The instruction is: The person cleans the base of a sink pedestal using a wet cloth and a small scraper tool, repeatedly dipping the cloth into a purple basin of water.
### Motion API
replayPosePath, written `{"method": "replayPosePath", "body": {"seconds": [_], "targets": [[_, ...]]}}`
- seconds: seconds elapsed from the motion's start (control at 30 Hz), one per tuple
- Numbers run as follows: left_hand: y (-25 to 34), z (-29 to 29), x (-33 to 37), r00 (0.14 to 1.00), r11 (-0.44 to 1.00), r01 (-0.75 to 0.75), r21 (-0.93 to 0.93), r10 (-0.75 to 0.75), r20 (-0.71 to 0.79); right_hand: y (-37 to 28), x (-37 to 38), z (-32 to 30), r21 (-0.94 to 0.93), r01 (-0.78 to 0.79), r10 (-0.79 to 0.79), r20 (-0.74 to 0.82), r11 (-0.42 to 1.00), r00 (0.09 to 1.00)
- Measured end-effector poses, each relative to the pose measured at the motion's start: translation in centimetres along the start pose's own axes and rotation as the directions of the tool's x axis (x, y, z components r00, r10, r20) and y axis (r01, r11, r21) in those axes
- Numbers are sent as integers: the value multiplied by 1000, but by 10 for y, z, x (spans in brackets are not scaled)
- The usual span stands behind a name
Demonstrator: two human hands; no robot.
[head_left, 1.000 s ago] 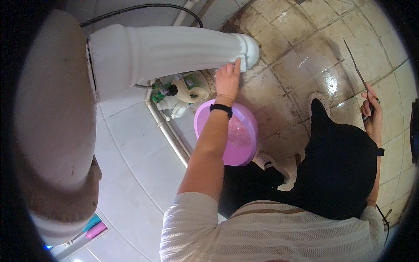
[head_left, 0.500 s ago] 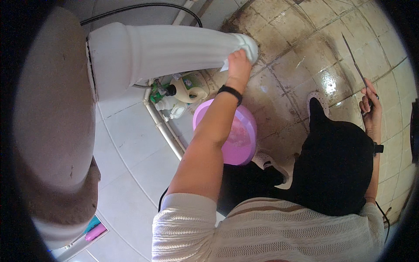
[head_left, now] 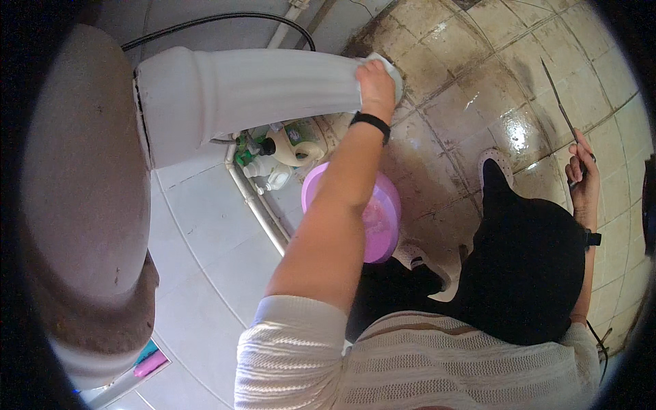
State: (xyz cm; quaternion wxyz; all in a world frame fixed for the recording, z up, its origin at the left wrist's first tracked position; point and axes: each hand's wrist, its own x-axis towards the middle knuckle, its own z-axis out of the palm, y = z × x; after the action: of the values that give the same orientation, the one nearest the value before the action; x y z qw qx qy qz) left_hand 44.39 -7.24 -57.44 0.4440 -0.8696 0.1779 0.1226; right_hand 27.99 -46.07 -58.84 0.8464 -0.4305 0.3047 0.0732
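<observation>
Left hand [head_left: 376, 85] closed over a pale cloth [head_left: 383, 61], pressing it to the foot of a white pedestal [head_left: 287, 82]. Most of the cloth is under the palm; only edges show, and the fingertips are hard to separate from it. Just behind the grip, a black wristband [head_left: 372, 126].

The pedestal runs leftward from the grip; its far side is out of sight. Below and left of the grip, bottles crowd together: a cream jug [head_left: 301, 153], a white bottle [head_left: 279, 176]. Some overlap, and the green items among them are hard to make out. Nearer the body from the grip, a pink tub [head_left: 384, 236], partly covered by the left forearm; its contents are unclear.

Right of the grip, wet-looking floor tiles [head_left: 444, 150], then a pale shoe [head_left: 502, 162], partly hidden by black trouser cloth. Well apart, farther right, the right hand [head_left: 581, 171] is curled around a long thin dark tool [head_left: 560, 102]; its handle is largely hidden by the fingers, exact kind not clear. Far left of the left grip, a washbasin [head_left: 89, 171], lost into the dark rim.
</observation>
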Motion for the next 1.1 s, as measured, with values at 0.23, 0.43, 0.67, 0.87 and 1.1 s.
{"method": "replayPosePath", "body": {"seconds": [0.23, 0.43, 0.67, 0.87, 1.1], "targets": [[-28, -20, 3, 1000, 999, 3, 39, -3, 7, 3, 2, 5, 71, -28, 29, -8, 997, 1000], [16, 22, -26, 999, 997, -37, -66, 38, 18, 2, 0, 6, 43, -45, 43, 39, 998, 998], [-20, 7, -50, 988, 989, -145, -16, 144, -56, 8, 6, -8, 79, -20, 20, -4, 997, 1000], [-99, -48, -47, 961, 999, 42, 2, -40, -275, 9, 4, 6, 112, -68, 58, 94, 991, 994], [-191, -128, -33, 962, 941, 244, 233, -206, -178, 11, 4, 5, 140, -19, 6, 92, 990, 996]]}}
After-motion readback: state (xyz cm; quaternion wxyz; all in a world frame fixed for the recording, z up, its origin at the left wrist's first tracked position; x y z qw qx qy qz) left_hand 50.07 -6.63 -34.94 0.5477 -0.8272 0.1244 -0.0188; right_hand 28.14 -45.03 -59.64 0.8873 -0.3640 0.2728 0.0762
